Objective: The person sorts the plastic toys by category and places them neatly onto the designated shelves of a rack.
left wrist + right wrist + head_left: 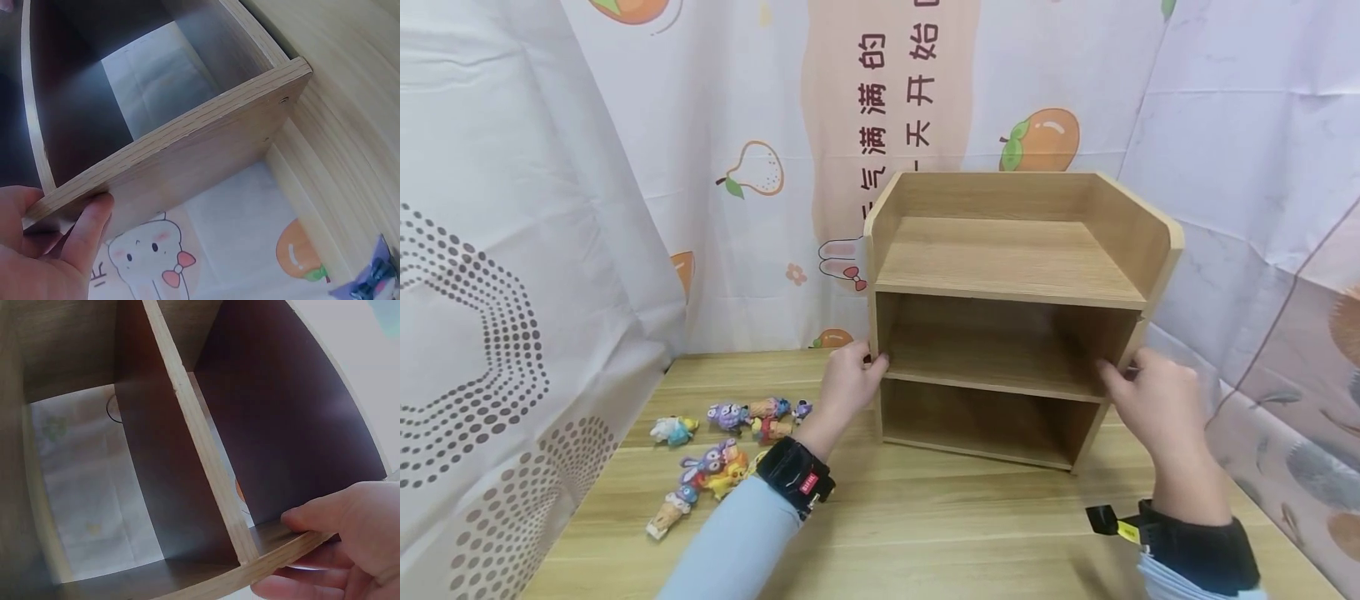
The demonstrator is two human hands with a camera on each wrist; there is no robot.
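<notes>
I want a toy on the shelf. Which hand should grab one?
Probably the left. The left hand holds the shelf on the side where the toys lie; the right hand grips the far side.

Open shelf [1000, 333] compartments; toy figures [722, 450] left on table [925, 533].

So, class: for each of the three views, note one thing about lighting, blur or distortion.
Head view: evenly lit and sharp, with wide-angle bending that skews the wooden shelf. Left wrist view: left hand close and soft, shelf interior dark, pale backdrop showing through. Right wrist view: dim panels against the bright backdrop behind, right hand blurred.
</notes>
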